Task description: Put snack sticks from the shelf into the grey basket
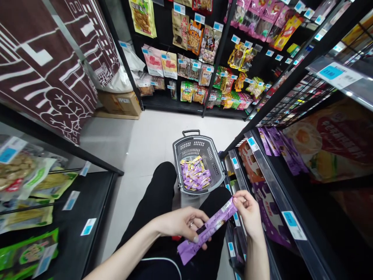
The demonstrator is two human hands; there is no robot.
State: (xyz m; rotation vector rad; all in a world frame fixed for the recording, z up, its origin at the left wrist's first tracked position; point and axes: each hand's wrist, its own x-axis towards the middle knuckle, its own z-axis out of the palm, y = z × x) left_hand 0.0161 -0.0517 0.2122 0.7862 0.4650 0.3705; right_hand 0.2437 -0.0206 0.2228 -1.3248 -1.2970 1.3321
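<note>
A long purple snack packet (217,222) slants across my lap, held between both hands. My left hand (186,225) grips its lower part, fingers wrapped round it and thumb on top. My right hand (248,212) pinches the upper end between thumb and fingers. Beyond my knees, a grey plastic basket (217,171) stands on the floor, with a heap of small purple and yellow packets (194,174) inside. To the right, similar purple packets (287,149) lie on a shelf behind a clear price rail.
Shelving with price tags (294,225) rises close on my right. Another black shelf (84,202) with bagged snacks stands left. Ahead hang rows of snack bags (186,66). A cardboard box (121,103) rests on the floor by a brown printed curtain (55,66).
</note>
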